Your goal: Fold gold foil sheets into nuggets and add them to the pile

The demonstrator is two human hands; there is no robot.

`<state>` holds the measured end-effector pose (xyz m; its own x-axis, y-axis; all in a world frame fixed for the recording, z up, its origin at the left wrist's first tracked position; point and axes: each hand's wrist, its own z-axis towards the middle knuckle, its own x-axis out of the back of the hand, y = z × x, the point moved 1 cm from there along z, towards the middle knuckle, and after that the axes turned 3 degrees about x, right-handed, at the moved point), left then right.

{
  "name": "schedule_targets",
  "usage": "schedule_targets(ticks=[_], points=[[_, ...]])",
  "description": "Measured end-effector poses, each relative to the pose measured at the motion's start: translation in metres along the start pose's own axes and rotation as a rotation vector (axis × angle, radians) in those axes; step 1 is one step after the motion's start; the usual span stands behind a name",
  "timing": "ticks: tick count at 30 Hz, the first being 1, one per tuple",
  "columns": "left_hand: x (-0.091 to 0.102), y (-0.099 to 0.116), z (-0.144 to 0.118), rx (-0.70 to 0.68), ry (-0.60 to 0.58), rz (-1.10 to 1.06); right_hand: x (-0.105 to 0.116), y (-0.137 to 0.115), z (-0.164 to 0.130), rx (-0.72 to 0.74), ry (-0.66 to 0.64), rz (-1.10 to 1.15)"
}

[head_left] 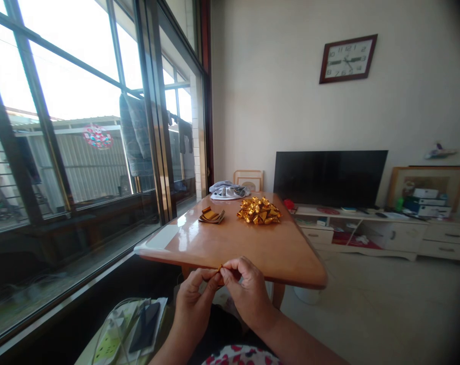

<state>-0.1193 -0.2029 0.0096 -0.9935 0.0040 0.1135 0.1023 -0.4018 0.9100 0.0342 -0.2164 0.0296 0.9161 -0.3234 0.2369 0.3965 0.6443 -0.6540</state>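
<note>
Both hands meet just below the near edge of the table (199, 243), forearms rising from the bottom of the view and angled inward toward each other. The left hand (194, 294) is curled, its thumb and forefinger pressed together on one end of a small gold paper (220, 267); the right hand (245, 289) shows its back to the camera, knuckles bent, its fingertips pinched on the other end of the same piece. The paper is mostly hidden between the fingers, so its shape cannot be told; it sits right at the table's front rim, held in the air rather than resting on the wood. On the table, well beyond the hands, a pile of gold folded pieces (259, 210) lies toward the far right part of the top, and left of it lies a small stack of flat gold sheets (212, 215). At the far edge of the table lies a crumpled grey cloth (229, 190). Nothing stands between the hands and these piles but bare tabletop. Below the table's left corner, beside the left forearm, a dark phone (144, 327) lies on a light-coloured bag. Beyond the table a black TV (329, 177) stands on a low white cabinet, with a clock (347, 58) on the wall above it.
</note>
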Motion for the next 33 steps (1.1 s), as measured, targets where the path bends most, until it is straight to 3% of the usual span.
schedule_targets(ticks=[7, 15, 21, 25, 33], points=[[-0.001, 0.001, 0.000, -0.047, 0.013, 0.039, -0.001, 0.000, 0.000, -0.007, 0.003, -0.049], [0.002, 0.005, 0.000, -0.235, 0.121, 0.323, -0.003, -0.001, -0.001, 0.022, 0.017, -0.166], [0.003, 0.002, 0.000, -0.248, 0.172, 0.363, -0.007, 0.000, -0.003, -0.022, -0.005, -0.082], [0.003, 0.002, 0.002, -0.216, 0.117, 0.290, -0.008, 0.003, -0.004, -0.062, -0.004, 0.006], [0.000, -0.012, 0.002, 0.000, -0.010, 0.028, -0.010, 0.004, -0.004, -0.152, -0.048, 0.102]])
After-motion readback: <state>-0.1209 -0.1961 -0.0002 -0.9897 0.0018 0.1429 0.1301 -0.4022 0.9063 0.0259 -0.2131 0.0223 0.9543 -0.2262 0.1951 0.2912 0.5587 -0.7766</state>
